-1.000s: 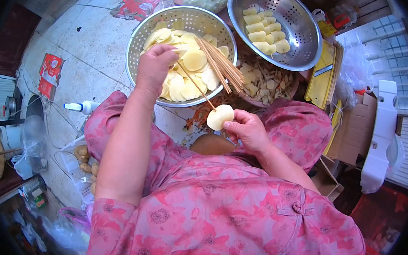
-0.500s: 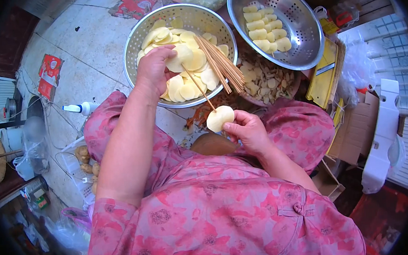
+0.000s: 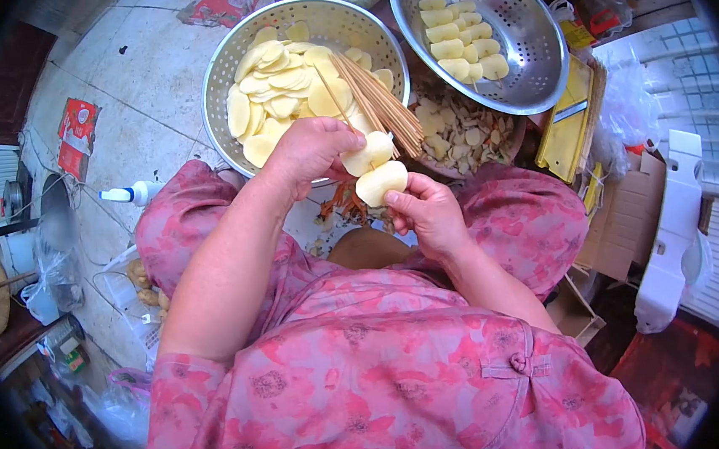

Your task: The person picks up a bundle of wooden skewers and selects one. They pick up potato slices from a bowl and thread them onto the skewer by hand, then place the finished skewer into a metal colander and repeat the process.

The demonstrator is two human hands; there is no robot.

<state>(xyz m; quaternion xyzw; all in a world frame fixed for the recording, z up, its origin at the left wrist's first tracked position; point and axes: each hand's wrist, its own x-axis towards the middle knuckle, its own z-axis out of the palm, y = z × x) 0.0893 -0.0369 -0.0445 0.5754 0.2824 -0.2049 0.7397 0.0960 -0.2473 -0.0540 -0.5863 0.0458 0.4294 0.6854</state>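
Observation:
My left hand pinches a pale potato slice that sits on a thin wooden skewer. Just below it, my right hand grips a second potato slice on the same skewer, between thumb and fingers. The two slices touch or overlap at their edges. Beyond my hands stands a perforated metal colander holding many loose potato slices. A bundle of wooden skewers leans across its right side.
A second metal colander at the upper right holds several skewered potato rows. Below it are potato scraps. A yellow slicer board stands to the right. A white bottle lies beside my left knee.
My left hand has come down from over the colander towards my right hand, sliding its slice along the skewer until it meets the other. My right hand has barely moved.

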